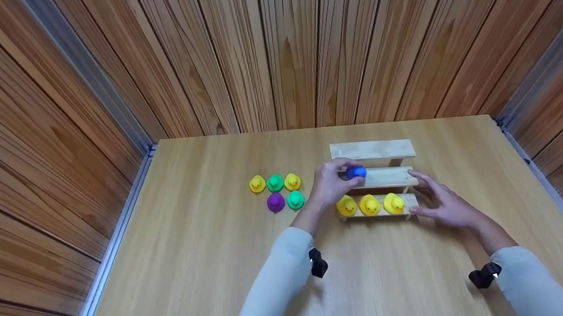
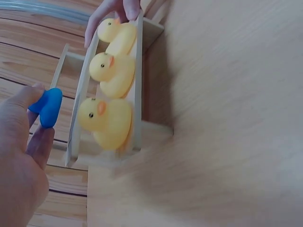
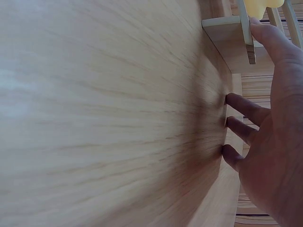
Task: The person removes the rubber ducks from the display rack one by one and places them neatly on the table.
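My left hand (image 1: 331, 181) pinches a blue rubber duck (image 1: 356, 172) between thumb and fingers, over the left end of the middle step of a three-step wooden rack (image 1: 391, 176). In the left wrist view the blue duck (image 2: 51, 108) is held beside the rack's lower steps. Three yellow rubber ducks (image 1: 369, 205) sit in a row on the lowest step. At the rack's right end is my right hand (image 1: 443, 204), its fingers spread. Its thumb (image 3: 265, 35) touches the end of the lowest step, and an index fingertip is at the middle step.
Left of the rack, a small group of ducks stands on the table (image 1: 208, 254): two yellow, two green (image 1: 275, 182) and one purple (image 1: 275, 202). The rack's top step (image 1: 372, 150) holds no duck. Wood-plank walls (image 1: 283, 52) enclose the table's back and sides.
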The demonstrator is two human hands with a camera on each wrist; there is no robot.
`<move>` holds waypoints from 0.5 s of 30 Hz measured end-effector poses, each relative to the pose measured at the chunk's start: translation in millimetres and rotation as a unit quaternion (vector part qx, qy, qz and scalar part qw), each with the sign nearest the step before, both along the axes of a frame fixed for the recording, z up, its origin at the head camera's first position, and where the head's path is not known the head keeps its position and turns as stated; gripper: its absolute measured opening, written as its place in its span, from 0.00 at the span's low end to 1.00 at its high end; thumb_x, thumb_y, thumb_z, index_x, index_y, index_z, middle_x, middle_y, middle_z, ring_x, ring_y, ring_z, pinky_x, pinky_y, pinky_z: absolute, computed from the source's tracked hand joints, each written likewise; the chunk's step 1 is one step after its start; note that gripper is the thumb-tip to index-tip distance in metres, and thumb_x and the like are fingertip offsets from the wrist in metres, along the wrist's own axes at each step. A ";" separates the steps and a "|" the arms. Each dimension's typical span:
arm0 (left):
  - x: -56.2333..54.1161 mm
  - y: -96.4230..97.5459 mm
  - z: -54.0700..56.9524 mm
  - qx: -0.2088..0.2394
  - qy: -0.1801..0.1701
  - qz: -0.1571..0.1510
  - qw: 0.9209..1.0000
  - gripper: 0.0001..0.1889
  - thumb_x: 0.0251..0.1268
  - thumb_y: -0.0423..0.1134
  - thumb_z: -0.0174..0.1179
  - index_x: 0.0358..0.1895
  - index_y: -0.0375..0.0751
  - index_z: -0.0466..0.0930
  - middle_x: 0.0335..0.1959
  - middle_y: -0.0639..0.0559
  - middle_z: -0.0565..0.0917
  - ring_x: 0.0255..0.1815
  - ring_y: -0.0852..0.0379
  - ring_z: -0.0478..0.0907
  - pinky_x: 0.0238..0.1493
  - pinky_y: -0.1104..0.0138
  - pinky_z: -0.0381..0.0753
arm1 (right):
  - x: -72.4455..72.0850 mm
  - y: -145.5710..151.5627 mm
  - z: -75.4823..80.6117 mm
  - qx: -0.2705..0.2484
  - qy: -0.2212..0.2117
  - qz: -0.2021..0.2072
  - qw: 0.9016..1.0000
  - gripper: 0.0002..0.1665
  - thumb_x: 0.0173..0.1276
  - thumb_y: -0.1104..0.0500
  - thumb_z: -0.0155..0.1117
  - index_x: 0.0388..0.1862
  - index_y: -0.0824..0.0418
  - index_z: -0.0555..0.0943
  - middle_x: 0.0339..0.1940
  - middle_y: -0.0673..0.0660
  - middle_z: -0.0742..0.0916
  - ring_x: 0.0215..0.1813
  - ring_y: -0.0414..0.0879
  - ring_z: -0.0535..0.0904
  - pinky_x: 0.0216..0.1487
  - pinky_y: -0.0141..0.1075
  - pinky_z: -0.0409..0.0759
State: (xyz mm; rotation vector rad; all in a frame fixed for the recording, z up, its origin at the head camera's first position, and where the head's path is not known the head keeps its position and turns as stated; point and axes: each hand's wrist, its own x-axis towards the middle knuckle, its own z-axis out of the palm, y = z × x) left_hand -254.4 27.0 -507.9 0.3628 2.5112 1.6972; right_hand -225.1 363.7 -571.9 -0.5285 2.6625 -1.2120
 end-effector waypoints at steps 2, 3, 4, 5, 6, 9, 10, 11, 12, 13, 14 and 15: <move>-0.1 -5.4 0.3 -0.001 0.004 -0.001 1.000 0.16 0.75 0.37 0.76 0.62 0.50 0.92 0.66 0.51 0.89 0.66 0.52 0.87 0.71 0.61 0.91 | -0.1 -0.2 -0.3 0.001 0.001 0.000 1.000 0.59 0.80 0.54 0.76 0.96 0.44 0.49 0.88 0.77 0.68 0.87 0.81 0.64 0.82 0.88 0.51; -0.1 -8.1 0.2 0.001 0.006 -0.003 1.000 0.15 0.75 0.36 0.76 0.62 0.49 0.92 0.66 0.50 0.89 0.66 0.51 0.87 0.71 0.61 0.91 | -0.3 -0.2 -0.5 0.001 0.001 0.000 1.000 0.59 0.80 0.54 0.76 0.96 0.44 0.49 0.88 0.77 0.68 0.87 0.81 0.64 0.82 0.88 0.51; -0.3 -10.8 0.1 0.004 0.008 -0.004 1.000 0.15 0.75 0.36 0.76 0.61 0.49 0.92 0.66 0.49 0.89 0.66 0.50 0.87 0.71 0.59 0.91 | -0.4 -0.3 -0.6 0.001 0.001 0.000 1.000 0.59 0.80 0.54 0.76 0.96 0.44 0.49 0.88 0.77 0.68 0.87 0.81 0.64 0.82 0.88 0.51; -0.5 -13.4 0.1 0.008 0.013 -0.005 1.000 0.15 0.75 0.36 0.76 0.61 0.48 0.92 0.66 0.48 0.89 0.67 0.49 0.87 0.71 0.58 0.91 | -0.7 -0.4 -0.9 0.001 0.003 0.001 1.000 0.59 0.80 0.54 0.76 0.96 0.44 0.49 0.89 0.77 0.68 0.87 0.80 0.65 0.82 0.88 0.52; -0.6 -16.2 0.0 0.010 0.015 -0.006 1.000 0.15 0.75 0.35 0.76 0.61 0.47 0.92 0.66 0.47 0.89 0.67 0.47 0.87 0.72 0.56 0.91 | -1.1 -0.5 -1.2 0.001 0.004 0.001 1.000 0.59 0.79 0.54 0.76 0.96 0.44 0.49 0.89 0.76 0.68 0.87 0.80 0.65 0.83 0.87 0.52; -0.8 -24.0 0.2 0.018 0.018 -0.006 1.000 0.15 0.74 0.35 0.76 0.60 0.45 0.92 0.66 0.44 0.89 0.70 0.43 0.87 0.74 0.52 0.90 | -1.8 -0.7 -2.2 0.001 0.007 0.000 1.000 0.59 0.79 0.54 0.77 0.96 0.44 0.50 0.89 0.76 0.68 0.86 0.80 0.67 0.83 0.86 0.54; -1.0 -26.3 0.0 0.019 0.017 -0.005 1.000 0.15 0.74 0.34 0.76 0.60 0.45 0.92 0.67 0.44 0.88 0.71 0.42 0.86 0.75 0.50 0.89 | -2.0 -0.6 -2.6 0.002 0.007 0.000 1.000 0.59 0.79 0.54 0.77 0.96 0.44 0.50 0.89 0.75 0.68 0.86 0.80 0.67 0.83 0.86 0.54; -1.1 -28.6 0.1 0.019 0.017 -0.003 1.000 0.15 0.74 0.34 0.76 0.60 0.45 0.92 0.67 0.44 0.88 0.72 0.42 0.86 0.75 0.50 0.89 | -2.1 -0.5 -2.8 0.003 0.006 -0.001 1.000 0.60 0.79 0.54 0.77 0.96 0.44 0.50 0.89 0.75 0.68 0.86 0.79 0.67 0.83 0.86 0.55; -1.5 -31.2 -0.3 0.015 0.016 -0.002 1.000 0.15 0.74 0.35 0.76 0.60 0.46 0.92 0.68 0.45 0.88 0.73 0.43 0.85 0.75 0.51 0.89 | -2.1 -0.2 -3.1 0.003 0.005 -0.002 1.000 0.60 0.79 0.53 0.77 0.96 0.43 0.49 0.89 0.75 0.68 0.86 0.79 0.67 0.83 0.86 0.54; -1.7 -33.7 -0.7 0.010 0.017 0.000 1.000 0.15 0.74 0.35 0.76 0.61 0.46 0.92 0.68 0.46 0.89 0.74 0.43 0.85 0.76 0.52 0.88 | -2.0 0.0 -3.1 0.003 0.003 -0.003 1.000 0.60 0.79 0.53 0.77 0.96 0.43 0.49 0.89 0.75 0.68 0.86 0.79 0.67 0.83 0.86 0.54; -2.1 -36.2 -1.4 0.008 0.019 0.001 1.000 0.15 0.74 0.35 0.76 0.61 0.46 0.92 0.68 0.46 0.89 0.74 0.44 0.85 0.76 0.52 0.88 | -2.0 0.3 -3.2 0.003 0.002 -0.004 1.000 0.60 0.79 0.53 0.77 0.96 0.43 0.49 0.89 0.75 0.67 0.86 0.79 0.66 0.83 0.86 0.54; -2.5 -38.7 -2.3 0.004 0.022 0.002 1.000 0.15 0.75 0.35 0.76 0.61 0.46 0.92 0.68 0.47 0.89 0.75 0.45 0.85 0.76 0.54 0.88 | -1.9 0.5 -3.2 0.004 0.000 -0.004 1.000 0.60 0.79 0.53 0.77 0.96 0.43 0.49 0.90 0.75 0.67 0.87 0.79 0.66 0.83 0.87 0.53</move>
